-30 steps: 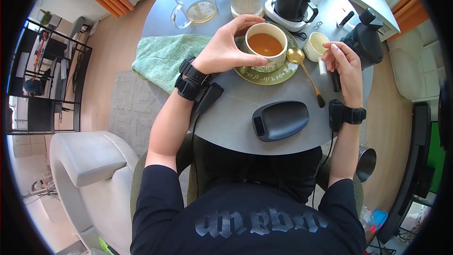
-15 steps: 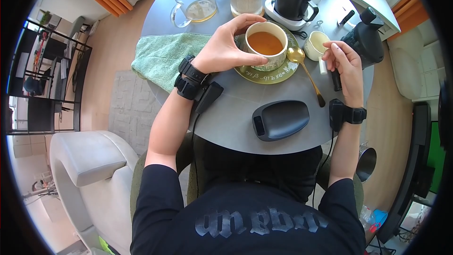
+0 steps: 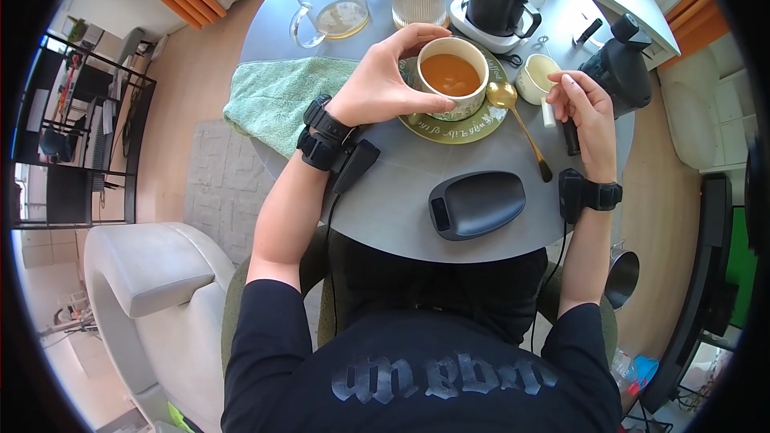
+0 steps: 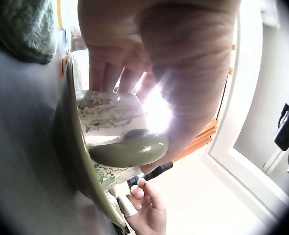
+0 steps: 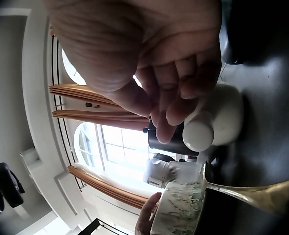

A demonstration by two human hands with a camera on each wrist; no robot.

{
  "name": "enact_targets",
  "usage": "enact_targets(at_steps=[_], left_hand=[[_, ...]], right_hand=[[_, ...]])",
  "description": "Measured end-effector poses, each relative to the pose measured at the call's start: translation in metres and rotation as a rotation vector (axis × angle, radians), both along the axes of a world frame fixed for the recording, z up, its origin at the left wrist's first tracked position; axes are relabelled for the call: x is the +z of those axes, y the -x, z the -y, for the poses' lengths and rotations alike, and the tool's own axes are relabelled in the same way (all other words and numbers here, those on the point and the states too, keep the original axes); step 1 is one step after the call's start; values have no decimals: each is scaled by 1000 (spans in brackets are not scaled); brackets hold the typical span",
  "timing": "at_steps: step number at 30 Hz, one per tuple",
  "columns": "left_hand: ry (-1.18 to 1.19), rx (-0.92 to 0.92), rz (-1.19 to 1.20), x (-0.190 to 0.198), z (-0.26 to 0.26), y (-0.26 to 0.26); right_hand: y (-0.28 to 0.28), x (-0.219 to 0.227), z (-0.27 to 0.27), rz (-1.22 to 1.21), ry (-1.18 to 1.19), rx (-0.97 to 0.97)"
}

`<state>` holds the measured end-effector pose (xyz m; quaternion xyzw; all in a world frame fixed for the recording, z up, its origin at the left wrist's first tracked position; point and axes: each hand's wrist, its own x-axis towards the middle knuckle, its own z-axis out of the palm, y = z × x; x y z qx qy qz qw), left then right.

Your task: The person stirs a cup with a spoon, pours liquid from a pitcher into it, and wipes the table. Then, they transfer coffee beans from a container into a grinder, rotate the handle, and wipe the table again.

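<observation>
My left hand [image 3: 383,84] wraps its thumb and fingers around a floral cup [image 3: 468,107] filled with orange-brown tea. Beneath the cup is a green saucer [image 3: 449,130] with white lettering. In the left wrist view the cup's green handle [image 4: 130,152] faces the wrist, under the thumb side. My right hand [image 3: 587,112] hovers beside a small cream-coloured pitcher [image 3: 531,84], fingers loosely curled and holding nothing. The pitcher's white handle [image 5: 198,134] points toward that hand, just past the fingertips. A gold spoon [image 3: 523,128] leans with its bowl on the saucer's right rim.
A dark oval dish [image 3: 480,204] lies near the table's front edge. A green towel [image 3: 281,96] is at left, behind it a glass jug [image 3: 330,0]. Toward the back stand a ribbed cup [image 3: 419,4] and a black kettle [image 3: 499,0]; a dark bottle-like device [image 3: 622,72] is at right.
Both hands keep their places. Only the tea's surface looks different, with lighter patches showing in it now.
</observation>
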<state>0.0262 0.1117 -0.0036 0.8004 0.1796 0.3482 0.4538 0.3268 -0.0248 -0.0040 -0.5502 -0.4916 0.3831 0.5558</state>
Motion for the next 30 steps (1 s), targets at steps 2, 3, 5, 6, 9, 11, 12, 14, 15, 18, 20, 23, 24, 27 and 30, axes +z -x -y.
enact_targets(at_steps=[2,3,5,6,9,11,12,14,15,18,20,23,24,27,30], left_hand=[[10,-20,-20,1,-2,1],[17,-30,-31,1,-2,2],[20,-25,-40,0,-2,2],[19,-25,-43,1,-2,2],[20,6,-17,-1,-2,1],[27,6,-16,-1,-2,1],[32,6,-14,-1,-2,0],[65,2,-23,1,0,0],[81,-1,-27,2,0,0],[62,5,-32,1,0,1],[63,-16,-40,1,-1,1],[58,-31,-45,2,-1,2],[55,-34,-46,2,-1,2],[57,-46,-41,1,-2,2],[61,-47,-31,1,-2,2]], right_hand=[[0,0,0,0,1,-1],[0,0,0,1,-2,3],[0,0,0,3,-11,7],[0,1,0,-1,-11,10],[0,1,0,-6,-10,12],[0,0,0,0,-6,6],[0,0,0,1,-7,5],[1,1,1,2,-8,5],[1,0,0,-1,-5,10],[0,1,0,-2,0,15],[0,0,0,1,6,16],[1,0,0,7,5,13],[0,0,0,7,8,16],[0,1,0,6,9,21],[0,1,0,4,8,25]])
